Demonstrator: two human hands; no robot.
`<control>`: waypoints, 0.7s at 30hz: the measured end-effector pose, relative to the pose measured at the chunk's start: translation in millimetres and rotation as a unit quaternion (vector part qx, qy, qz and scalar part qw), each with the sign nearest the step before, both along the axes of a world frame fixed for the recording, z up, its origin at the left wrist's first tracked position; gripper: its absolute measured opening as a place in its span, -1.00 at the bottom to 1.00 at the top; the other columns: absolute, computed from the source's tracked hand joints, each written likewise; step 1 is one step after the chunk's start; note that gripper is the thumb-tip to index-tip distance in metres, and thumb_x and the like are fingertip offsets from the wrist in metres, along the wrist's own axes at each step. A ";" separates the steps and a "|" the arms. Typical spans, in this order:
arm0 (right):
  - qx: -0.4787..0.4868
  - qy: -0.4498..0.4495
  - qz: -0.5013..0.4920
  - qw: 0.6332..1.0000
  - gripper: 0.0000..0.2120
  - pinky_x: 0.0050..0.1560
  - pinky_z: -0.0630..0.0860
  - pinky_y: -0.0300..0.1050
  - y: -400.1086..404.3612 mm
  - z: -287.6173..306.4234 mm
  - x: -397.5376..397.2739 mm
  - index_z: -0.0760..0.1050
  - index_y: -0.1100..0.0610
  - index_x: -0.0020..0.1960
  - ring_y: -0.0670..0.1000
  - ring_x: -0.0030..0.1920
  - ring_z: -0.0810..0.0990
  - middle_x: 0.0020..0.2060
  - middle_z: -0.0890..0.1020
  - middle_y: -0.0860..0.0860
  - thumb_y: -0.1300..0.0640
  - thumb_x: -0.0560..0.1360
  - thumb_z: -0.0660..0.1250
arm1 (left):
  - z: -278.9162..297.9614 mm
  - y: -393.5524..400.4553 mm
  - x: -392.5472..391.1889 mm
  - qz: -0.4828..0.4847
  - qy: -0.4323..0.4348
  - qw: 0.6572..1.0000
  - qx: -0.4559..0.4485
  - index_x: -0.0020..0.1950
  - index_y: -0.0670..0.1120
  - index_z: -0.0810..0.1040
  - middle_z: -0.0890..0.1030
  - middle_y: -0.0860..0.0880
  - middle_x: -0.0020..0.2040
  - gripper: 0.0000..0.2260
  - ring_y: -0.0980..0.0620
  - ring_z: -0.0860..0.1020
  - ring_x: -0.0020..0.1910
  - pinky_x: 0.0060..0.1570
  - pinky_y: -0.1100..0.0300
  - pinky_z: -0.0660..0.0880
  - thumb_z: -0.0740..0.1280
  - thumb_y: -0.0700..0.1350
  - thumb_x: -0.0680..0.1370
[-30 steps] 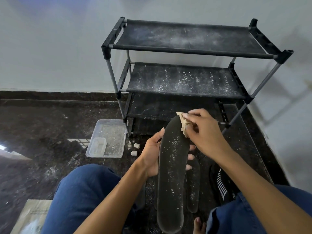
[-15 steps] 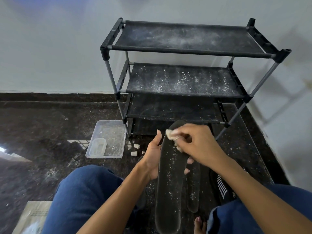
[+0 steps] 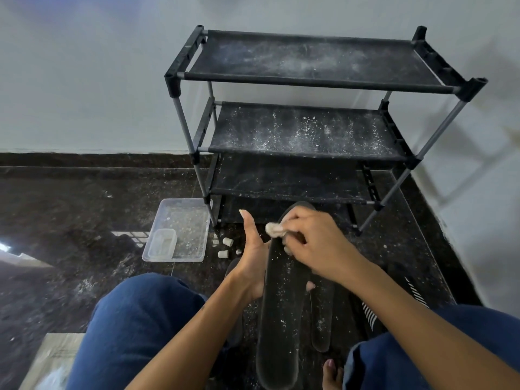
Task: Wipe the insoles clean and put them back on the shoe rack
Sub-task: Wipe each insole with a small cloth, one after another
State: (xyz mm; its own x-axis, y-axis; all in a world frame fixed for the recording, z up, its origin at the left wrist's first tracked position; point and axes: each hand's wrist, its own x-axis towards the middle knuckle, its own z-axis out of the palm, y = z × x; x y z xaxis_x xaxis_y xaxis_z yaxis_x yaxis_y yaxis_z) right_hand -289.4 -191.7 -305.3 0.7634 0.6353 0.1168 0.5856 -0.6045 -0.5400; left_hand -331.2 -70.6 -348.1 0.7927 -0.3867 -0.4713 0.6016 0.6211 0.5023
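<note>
A long black insole (image 3: 281, 319) speckled with white dust stands tilted between my knees. My left hand (image 3: 251, 260) holds it from the left edge, thumb up, fingers curled behind it. My right hand (image 3: 312, 243) pinches a small beige cloth wad (image 3: 274, 229) and presses it on the insole's upper left part. A second black insole (image 3: 322, 325) lies on the floor behind the first. The black three-shelf shoe rack (image 3: 306, 133) stands just beyond, its shelves dusted white and bare.
A clear plastic tray (image 3: 180, 229) with a smaller tub inside sits on the dark floor left of the rack. Two small white caps (image 3: 225, 247) lie beside it. A black shoe with white stripes (image 3: 371, 313) lies right of the insoles. My bare toes (image 3: 332, 375) show below.
My right hand has swept the cloth from the insole's top right edge leftward and down across its upper part. My left thumb has lifted upright.
</note>
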 end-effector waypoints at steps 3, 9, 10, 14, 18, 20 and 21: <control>-0.017 -0.086 -0.053 0.995 -0.81 0.01 0.46 -0.22 -4.3 3.7 5.9 0.62 0.21 0.05 -0.04 0.01 0.48 -0.03 0.55 -0.02 0.28 0.51 0.27 | -4.2 -1.6 0.6 -0.011 -0.005 1.000 -0.013 0.36 -0.14 0.43 0.62 -0.33 -0.02 0.10 -0.24 0.63 -0.17 -0.22 -0.11 0.60 -0.21 0.61 0.19; -0.034 -0.039 0.034 0.998 -0.75 0.06 0.41 -0.27 8.6 -1.5 -18.7 0.57 0.16 0.17 -0.07 0.08 0.41 0.05 0.52 -0.04 0.26 0.54 0.24 | -4.9 1.3 3.9 0.040 0.002 0.997 0.068 0.19 -0.15 0.55 0.67 -0.24 -0.01 -0.02 -0.16 0.66 -0.02 0.00 -0.07 0.57 -0.20 0.57 0.31; -0.036 -0.046 0.049 0.997 -0.76 0.04 0.45 -0.22 10.2 -2.3 -21.2 0.58 0.17 0.16 -0.05 0.08 0.43 0.04 0.53 -0.01 0.26 0.54 0.24 | -4.8 2.2 4.3 0.049 0.002 0.995 0.082 0.15 -0.16 0.57 0.68 -0.23 -0.03 -0.03 -0.12 0.67 -0.04 -0.01 -0.03 0.56 -0.20 0.57 0.32; -0.086 -0.110 0.006 0.990 -0.79 -0.01 0.56 -0.05 5.0 0.0 -5.2 0.58 0.24 0.11 0.01 0.08 0.44 0.03 0.54 0.04 0.27 0.53 0.25 | -1.5 1.2 2.4 0.018 -0.012 1.000 0.006 0.31 -0.16 0.47 0.64 -0.29 -0.03 0.07 -0.22 0.64 -0.14 -0.15 -0.12 0.58 -0.16 0.61 0.20; -0.074 -0.128 -0.117 0.982 -0.82 -0.09 0.52 -0.08 -10.4 0.4 20.0 0.62 0.26 0.03 0.05 0.02 0.45 -0.05 0.55 0.08 0.31 0.51 0.26 | -2.8 -0.6 0.9 -0.031 -0.049 0.997 -0.050 0.28 -0.14 0.53 0.61 -0.26 0.00 0.10 -0.17 0.61 -0.17 -0.18 -0.05 0.58 -0.19 0.62 0.17; -0.054 -0.118 -0.131 0.983 -0.80 -0.05 0.47 -0.12 -11.5 -1.2 19.6 0.62 0.25 0.04 0.06 0.01 0.47 -0.05 0.56 0.07 0.32 0.51 0.25 | -3.8 -0.6 0.3 -0.033 -0.047 0.997 -0.050 0.25 -0.14 0.56 0.62 -0.25 0.00 0.08 -0.16 0.61 -0.18 -0.19 -0.06 0.58 -0.20 0.61 0.18; -0.048 -0.121 -0.121 0.984 -0.79 -0.01 0.46 -0.12 -9.3 -1.7 16.4 0.62 0.24 0.06 0.06 0.02 0.48 -0.05 0.57 0.07 0.32 0.51 0.25 | -4.3 -0.3 0.5 -0.029 -0.042 0.998 -0.041 0.25 -0.13 0.55 0.63 -0.26 -0.03 0.07 -0.17 0.62 -0.19 -0.20 -0.06 0.58 -0.20 0.61 0.18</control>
State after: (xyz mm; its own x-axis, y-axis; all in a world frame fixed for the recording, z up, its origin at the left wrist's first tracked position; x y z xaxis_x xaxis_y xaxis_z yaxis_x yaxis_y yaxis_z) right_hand -273.0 -201.0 -307.0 0.8503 0.4560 0.2627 0.5236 -0.7829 -0.3360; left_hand -330.7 -70.9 -352.4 0.8029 -0.4683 -0.3688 0.5960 0.6272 0.5013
